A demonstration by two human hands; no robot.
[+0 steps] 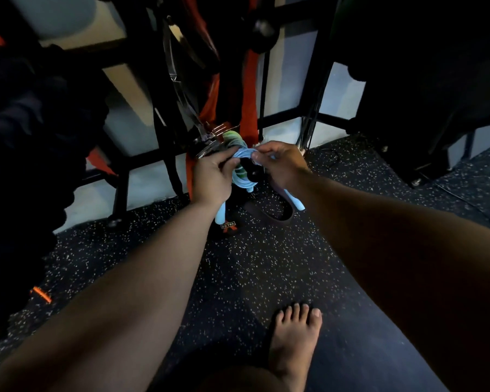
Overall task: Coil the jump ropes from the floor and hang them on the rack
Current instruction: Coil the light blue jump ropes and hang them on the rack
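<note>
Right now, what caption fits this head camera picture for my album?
Both hands, left hand and right hand, hold a coiled light blue jump rope up by the rack.

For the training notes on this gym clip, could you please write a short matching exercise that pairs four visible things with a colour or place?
Things:
1. jump rope
2. hanging straps
3. bare foot
4. floor

Descriptions:
A. dark with pale speckles
B. light blue, coiled, held between left hand and right hand
C. orange-red, hanging in front of the wall
D. bottom of view, right of centre

Pairs: 1-B, 2-C, 3-D, 4-A
</note>
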